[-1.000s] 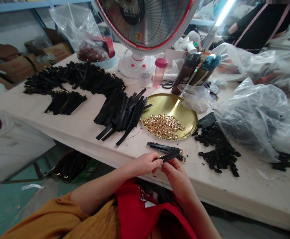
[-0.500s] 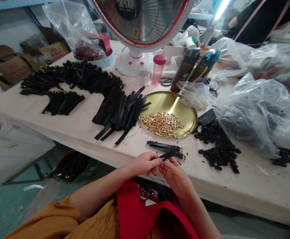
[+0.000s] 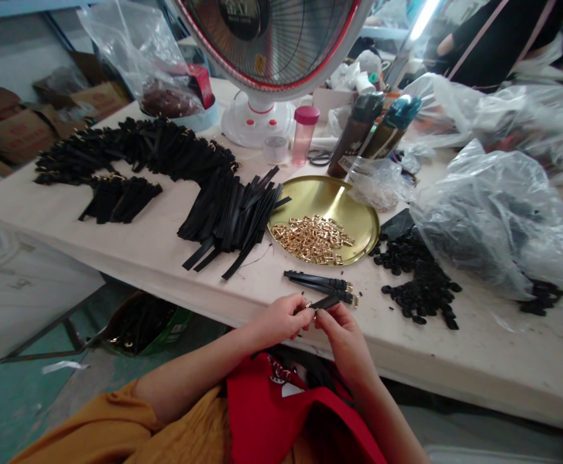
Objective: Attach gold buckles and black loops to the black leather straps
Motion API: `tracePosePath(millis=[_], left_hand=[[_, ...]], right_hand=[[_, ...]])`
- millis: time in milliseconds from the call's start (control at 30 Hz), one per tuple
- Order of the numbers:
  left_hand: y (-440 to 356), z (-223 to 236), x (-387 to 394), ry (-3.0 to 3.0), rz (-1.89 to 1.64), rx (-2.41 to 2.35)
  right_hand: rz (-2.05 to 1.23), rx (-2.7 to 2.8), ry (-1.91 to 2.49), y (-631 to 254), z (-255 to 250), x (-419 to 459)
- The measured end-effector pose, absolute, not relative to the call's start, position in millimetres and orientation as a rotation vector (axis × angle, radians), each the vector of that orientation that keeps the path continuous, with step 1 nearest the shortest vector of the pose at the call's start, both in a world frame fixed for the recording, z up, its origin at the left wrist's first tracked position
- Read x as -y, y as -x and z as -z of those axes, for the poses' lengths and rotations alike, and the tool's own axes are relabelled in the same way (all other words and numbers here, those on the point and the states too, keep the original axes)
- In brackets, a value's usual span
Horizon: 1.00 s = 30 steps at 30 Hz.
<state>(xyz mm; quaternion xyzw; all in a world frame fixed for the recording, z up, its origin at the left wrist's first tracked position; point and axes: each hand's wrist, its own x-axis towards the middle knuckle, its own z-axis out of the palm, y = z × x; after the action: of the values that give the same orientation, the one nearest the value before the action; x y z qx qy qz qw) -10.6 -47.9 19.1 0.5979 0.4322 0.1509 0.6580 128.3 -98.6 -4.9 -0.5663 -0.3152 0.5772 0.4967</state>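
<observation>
At the table's front edge, my left hand (image 3: 288,318) and my right hand (image 3: 343,332) meet, fingers closed on one short black strap (image 3: 325,303). A bit of gold metal shows at its left end by my left fingertips. Just beyond my hands lie a few black straps with gold buckles (image 3: 320,281). Past them stands a round gold tray (image 3: 358,209), holding a heap of small gold buckles (image 3: 313,240). Left of the tray is a pile of loose black straps (image 3: 233,216). A scatter of small black loops (image 3: 419,283) lies to the right.
A white fan (image 3: 262,109) stands at the back, with a pink-capped bottle (image 3: 303,138) and two spray cans (image 3: 358,132) beside it. Clear plastic bags (image 3: 484,219) crowd the right. Many bundled black straps (image 3: 136,151) lie at the left. A person's dark clothing (image 3: 498,45) shows at the far right.
My right fingers have shifted slightly along the strap, closer to its left end. The whole view has moved a little; the things on the table look the same.
</observation>
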Motion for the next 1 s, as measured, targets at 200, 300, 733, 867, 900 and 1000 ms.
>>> tracePosePath(millis=[200, 300, 733, 867, 900, 1000], left_hand=[[9.8, -19.4, 50.0, -1.397, -0.292, -1.026], [7.9, -20.1, 49.6, -1.533, -0.343, -1.094], [-12.7, -7.2, 29.3, -1.467, -0.339, -0.908], [-16.0, -12.5, 28.0, -1.598, -0.247, -0.902], [-15.3, -13.3, 27.6, -1.596, -0.249, -0.932], [-12.5, -13.5, 27.2, -1.566, -0.279, -0.986]], right_hand=[[-1.083, 1.039, 1.523, -129.0, 6.2, 100.5], [-0.951, 1.174, 1.589, -132.8, 5.5, 99.0], [-1.310, 1.010, 1.364, -161.4, -1.8, 90.5], [-0.933, 1.159, 1.672, -215.4, 8.1, 85.6], [-0.754, 1.190, 1.787, -231.9, 11.1, 83.0], [-0.362, 1.371, 2.022, -275.2, 16.1, 70.7]])
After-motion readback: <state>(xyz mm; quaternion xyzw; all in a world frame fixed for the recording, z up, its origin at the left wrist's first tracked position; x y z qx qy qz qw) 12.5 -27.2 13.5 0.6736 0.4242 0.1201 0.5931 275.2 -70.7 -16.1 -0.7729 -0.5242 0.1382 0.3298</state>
